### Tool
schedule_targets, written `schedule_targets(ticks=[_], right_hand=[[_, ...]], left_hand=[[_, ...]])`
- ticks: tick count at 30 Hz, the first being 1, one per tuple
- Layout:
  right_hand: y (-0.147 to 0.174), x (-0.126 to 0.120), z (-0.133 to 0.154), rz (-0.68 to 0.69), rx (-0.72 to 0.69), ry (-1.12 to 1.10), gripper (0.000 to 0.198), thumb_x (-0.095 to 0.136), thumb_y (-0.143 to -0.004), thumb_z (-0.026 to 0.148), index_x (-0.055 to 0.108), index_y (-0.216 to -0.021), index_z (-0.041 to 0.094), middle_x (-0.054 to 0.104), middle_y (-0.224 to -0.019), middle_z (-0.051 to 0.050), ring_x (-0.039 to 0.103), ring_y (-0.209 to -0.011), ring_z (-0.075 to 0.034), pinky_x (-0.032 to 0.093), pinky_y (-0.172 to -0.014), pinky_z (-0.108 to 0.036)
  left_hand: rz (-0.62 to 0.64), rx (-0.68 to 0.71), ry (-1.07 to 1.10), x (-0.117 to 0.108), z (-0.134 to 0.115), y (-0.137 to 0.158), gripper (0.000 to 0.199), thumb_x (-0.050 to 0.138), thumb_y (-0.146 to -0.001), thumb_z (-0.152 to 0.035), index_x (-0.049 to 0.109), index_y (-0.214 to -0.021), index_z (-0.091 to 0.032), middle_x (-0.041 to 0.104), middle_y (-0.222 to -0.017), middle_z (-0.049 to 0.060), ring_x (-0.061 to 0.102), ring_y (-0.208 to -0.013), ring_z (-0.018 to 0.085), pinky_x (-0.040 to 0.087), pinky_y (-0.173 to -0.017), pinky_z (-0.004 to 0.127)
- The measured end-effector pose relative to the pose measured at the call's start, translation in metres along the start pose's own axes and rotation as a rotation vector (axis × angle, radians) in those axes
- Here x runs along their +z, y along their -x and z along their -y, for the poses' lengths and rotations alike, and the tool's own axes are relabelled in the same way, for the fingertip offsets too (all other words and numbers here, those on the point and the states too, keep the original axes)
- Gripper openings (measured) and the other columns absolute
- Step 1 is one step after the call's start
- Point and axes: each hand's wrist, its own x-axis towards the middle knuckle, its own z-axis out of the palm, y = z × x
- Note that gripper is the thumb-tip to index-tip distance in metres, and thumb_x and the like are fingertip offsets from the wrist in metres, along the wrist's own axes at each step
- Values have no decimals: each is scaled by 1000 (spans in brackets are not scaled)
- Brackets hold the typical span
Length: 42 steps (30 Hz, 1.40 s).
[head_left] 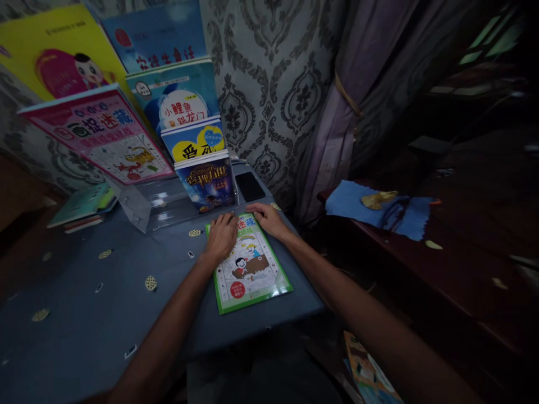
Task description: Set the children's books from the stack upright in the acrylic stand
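Note:
A green-edged children's book (252, 268) lies flat on the cloth-covered table, its cover showing cartoon figures. My left hand (223, 235) rests over the book's upper left part and hides some of the title, fingers pointing at the top edge. At the upper right corner, my right hand (268, 219) touches the book with its fingers reaching along the top edge. Neither hand is closed around anything that I can see. Just beyond the book stands a clear plastic display rack (137, 210) bearing several upright books, the dark blue book (208, 182) nearest my hands.
A black phone (250, 186) lies beyond my right hand. Stacked books (82, 205) sit left of the rack. A patterned wall and tied purple curtain (341, 106) rise behind. On the dark red bench (458, 280) at right lies a blue cloth (349, 205); colourful printed items (366, 370) are below.

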Motion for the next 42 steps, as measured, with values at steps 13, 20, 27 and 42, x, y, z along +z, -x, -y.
schedule_targets(ticks=[13, 20, 27, 42], right_hand=[[1, 0, 3, 32, -53, 65, 37, 52, -86, 8, 74, -114, 19, 79, -113, -7, 73, -106, -20, 55, -100, -38], [2, 0, 0, 52, -64, 90, 38, 50, -89, 11, 73, -118, 18, 78, -114, -8, 71, -107, -21, 53, -100, -38], [2, -1, 1, 51, -59, 123, 37, 49, -89, 13, 74, -116, 20, 78, -113, -5, 70, -107, -21, 53, -101, -40], [7, -2, 2, 78, -122, 171, 34, 53, -87, 13, 75, -112, 21, 78, -114, -7, 68, -109, -25, 51, -101, -44]], left_hand=[[33, 158, 53, 4, 5, 1, 43, 38, -107, -41, 59, -141, -25, 61, -142, 8, 54, -128, 26, 41, -107, 45], [22, 197, 85, 6, 10, 2, 42, 38, -107, -41, 61, -140, -27, 60, -144, 7, 52, -131, 26, 39, -108, 44], [19, 204, 53, 8, 4, 2, 41, 38, -107, -38, 60, -139, -23, 59, -145, 10, 48, -138, 27, 34, -116, 48], [-7, 280, 41, 8, 5, 5, 41, 40, -107, -41, 63, -137, -24, 61, -140, 11, 56, -129, 28, 43, -109, 46]])
